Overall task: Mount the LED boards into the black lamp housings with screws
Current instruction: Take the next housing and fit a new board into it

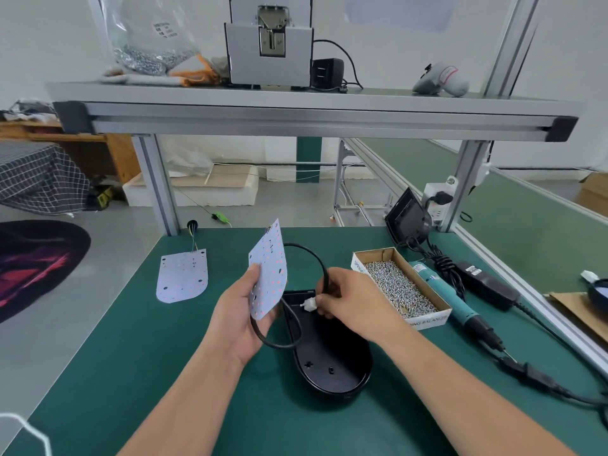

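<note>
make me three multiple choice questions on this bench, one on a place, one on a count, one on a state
1. Where is the box of screws relative to the black lamp housing?
A. left of it
B. right of it, between it and the electric screwdriver
C. on the upper shelf

2. How many LED boards are in view?
A. two
B. three
C. five

3. What state is the held LED board in?
A. screwed into the housing
B. lying flat on the table
C. held up in the air, unmounted

Answers:
1 B, the box lies between housing and screwdriver.
2 A, one is in the left hand and a flat LED board lies on the green table.
3 C, the left hand grips it upright while the right hand pinches the white connector.
</note>
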Demonstrator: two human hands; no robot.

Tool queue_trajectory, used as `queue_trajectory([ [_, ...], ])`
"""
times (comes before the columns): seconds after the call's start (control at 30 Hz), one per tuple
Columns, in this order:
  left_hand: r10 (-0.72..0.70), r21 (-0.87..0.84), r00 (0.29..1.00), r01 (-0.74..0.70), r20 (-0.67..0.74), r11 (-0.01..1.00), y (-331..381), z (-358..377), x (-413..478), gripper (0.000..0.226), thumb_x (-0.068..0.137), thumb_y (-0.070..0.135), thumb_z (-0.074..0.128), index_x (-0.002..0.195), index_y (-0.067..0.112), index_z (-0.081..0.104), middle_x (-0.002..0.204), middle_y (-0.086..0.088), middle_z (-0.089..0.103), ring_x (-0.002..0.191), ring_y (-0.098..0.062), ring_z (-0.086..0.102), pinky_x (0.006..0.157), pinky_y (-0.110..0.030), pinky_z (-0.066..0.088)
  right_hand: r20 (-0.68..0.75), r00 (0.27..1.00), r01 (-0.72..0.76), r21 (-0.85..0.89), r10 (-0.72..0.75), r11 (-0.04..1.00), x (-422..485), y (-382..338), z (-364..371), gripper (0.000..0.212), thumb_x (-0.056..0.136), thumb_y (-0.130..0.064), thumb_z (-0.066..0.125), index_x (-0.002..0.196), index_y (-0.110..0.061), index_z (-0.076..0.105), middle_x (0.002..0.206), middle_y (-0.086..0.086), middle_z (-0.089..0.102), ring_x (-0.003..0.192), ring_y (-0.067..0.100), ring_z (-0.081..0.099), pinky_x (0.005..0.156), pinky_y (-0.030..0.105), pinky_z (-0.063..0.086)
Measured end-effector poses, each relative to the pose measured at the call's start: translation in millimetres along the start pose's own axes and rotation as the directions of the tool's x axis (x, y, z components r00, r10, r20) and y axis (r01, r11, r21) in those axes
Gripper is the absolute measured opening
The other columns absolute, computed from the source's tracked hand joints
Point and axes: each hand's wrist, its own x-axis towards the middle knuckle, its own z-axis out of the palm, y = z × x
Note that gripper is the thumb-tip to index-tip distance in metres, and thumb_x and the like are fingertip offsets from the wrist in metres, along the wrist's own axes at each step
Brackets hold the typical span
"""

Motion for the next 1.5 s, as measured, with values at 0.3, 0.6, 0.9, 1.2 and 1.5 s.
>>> queue_trajectory([
  [0.3,0.062,-0.035,0.997,-0.06,0.054,0.998,-5.4,10.6,-7.0,0.033,0.098,0.035,0.063,0.108,0.013,0.085,0.11,-0.006,0.08,0.096,-0.02,0.079,0.076,-0.033,0.064,-0.07,0.996,0.049,-0.061,-0.054,0.997,-7.1,-11.1,-3.6,0.012,0.09,-0.018,0.074,0.093,-0.026,0.066,0.082,-0.004,0.072,0.079,0.015,0.067,0.078,0.039,0.055],
  [0.6,0.039,-0.059,0.992,-0.033,0.117,0.998,-8.4,20.3,-15.0,0.04,0.1,0.034,0.061,0.123,0.006,0.078,0.118,-0.012,0.079,0.095,-0.022,0.08,0.069,-0.032,0.064,-0.132,0.99,-0.025,0.207,0.053,0.978,-9.9,-2.1,-3.4,0.015,0.085,-0.004,0.081,0.085,-0.004,0.066,0.067,0.0,0.067,0.056,0.006,0.063,0.054,0.015,0.044],
  [0.9,0.035,-0.101,0.992,-0.023,0.118,0.995,-9.7,18.6,-13.2,0.044,0.092,0.033,0.066,0.125,0.004,0.074,0.118,-0.014,0.078,0.096,-0.024,0.08,0.069,-0.031,0.064,-0.011,1.0,0.026,-0.029,-0.026,0.999,-1.5,4.7,-4.7,0.024,0.09,-0.039,0.077,0.079,-0.019,0.069,0.067,-0.004,0.067,0.063,0.009,0.062,0.067,0.036,0.052],
  [1.2,0.026,-0.053,0.988,-0.018,0.155,0.998,-14.9,21.5,-14.3,0.038,0.095,0.034,0.065,0.118,0.008,0.081,0.121,-0.013,0.077,0.098,-0.023,0.079,0.073,-0.032,0.064,-0.275,0.953,0.163,0.116,-0.126,0.98,-0.3,10.2,-6.0,0.005,0.102,-0.029,0.069,0.105,-0.026,0.071,0.062,-0.013,0.055,0.058,0.008,0.049,0.061,0.033,0.043],
  [1.5,0.033,-0.055,0.981,-0.023,0.191,0.998,-17.3,25.0,-17.9,0.041,0.101,0.038,0.061,0.128,0.012,0.077,0.143,-0.018,0.066,0.123,-0.025,0.072,0.084,-0.032,0.063,-0.132,0.987,0.111,0.124,-0.094,0.986,-6.3,26.0,-18.6,0.009,0.107,-0.029,0.06,0.099,-0.025,0.058,0.089,0.001,0.067,0.077,0.011,0.058,0.078,0.035,0.045],
])
